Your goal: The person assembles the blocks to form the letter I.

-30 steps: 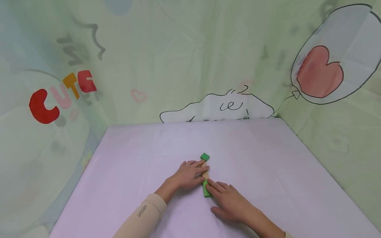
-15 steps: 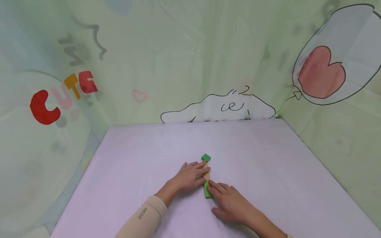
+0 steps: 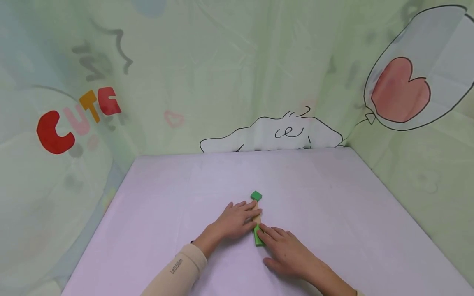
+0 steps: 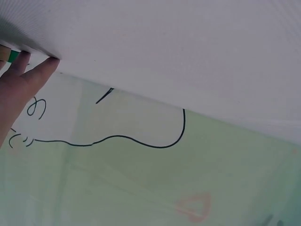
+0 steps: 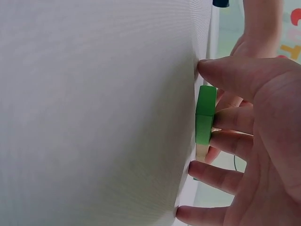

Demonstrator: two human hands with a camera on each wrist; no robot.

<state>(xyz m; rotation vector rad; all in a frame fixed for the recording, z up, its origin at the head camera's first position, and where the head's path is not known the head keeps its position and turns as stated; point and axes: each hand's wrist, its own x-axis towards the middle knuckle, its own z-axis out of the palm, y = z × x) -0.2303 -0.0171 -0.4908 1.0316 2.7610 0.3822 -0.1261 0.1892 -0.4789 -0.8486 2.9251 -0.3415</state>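
Three flat blocks lie end to end on the table in the head view. Farthest is a dark green diamond-like block (image 3: 256,195), then a plain wood-coloured strip (image 3: 257,219), then a light green oblong block (image 3: 258,239) nearest the person. My left hand (image 3: 234,220) reaches in from the left, its fairly straight fingers lying across the wood-coloured strip and partly hiding it. From the right, my right hand (image 3: 288,251) rests its fingertips on the light green block, thumb held apart. In the right wrist view, two fingertips touch the light green block (image 5: 205,113); other fingertips touch the table.
A pale lilac cloth covers the table (image 3: 166,185). Light green printed curtains (image 3: 222,74) hang behind the table and on both sides. The left one carries coloured letters (image 3: 55,131); at the right is a balloon drawing (image 3: 403,90).
Between the earlier frames and now the camera shifts very slightly. Both hands and the blocks keep their places.
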